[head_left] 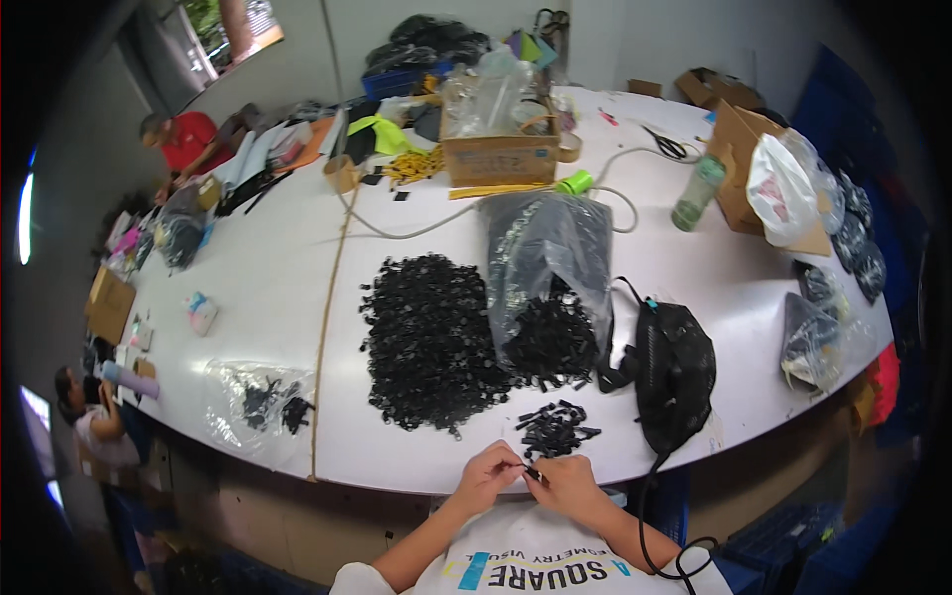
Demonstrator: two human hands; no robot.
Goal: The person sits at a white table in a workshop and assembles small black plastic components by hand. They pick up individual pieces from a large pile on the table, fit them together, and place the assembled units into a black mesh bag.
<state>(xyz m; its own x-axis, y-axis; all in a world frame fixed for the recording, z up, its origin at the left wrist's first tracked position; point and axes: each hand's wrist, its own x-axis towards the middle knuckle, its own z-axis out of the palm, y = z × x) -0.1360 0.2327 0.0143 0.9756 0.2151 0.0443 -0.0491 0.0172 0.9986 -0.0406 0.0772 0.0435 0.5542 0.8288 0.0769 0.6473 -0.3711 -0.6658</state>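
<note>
At the table's near edge my left hand (pixel 489 478) and my right hand (pixel 568 482) meet, fingertips pinched together. Between them is a small black plastic piece (pixel 532 473), mostly covered by the fingers, so its exact kind cannot be made out. Just beyond the hands lies a little heap of similar short black pieces (pixel 557 428). Farther off, a large clear plastic bag (pixel 548 243) lies with its mouth toward me, more of these pieces spilling out. To its left spreads a wide pile of small black plastic parts (pixel 428 342).
A black bag with a strap (pixel 676 372) lies to the right, its cord hanging over the edge. At left is a clear bag with black parts (pixel 260 407). A cardboard box (pixel 501 159), green bottle (pixel 699 193) and scissors (pixel 666 144) stand farther back. Two people are at the left.
</note>
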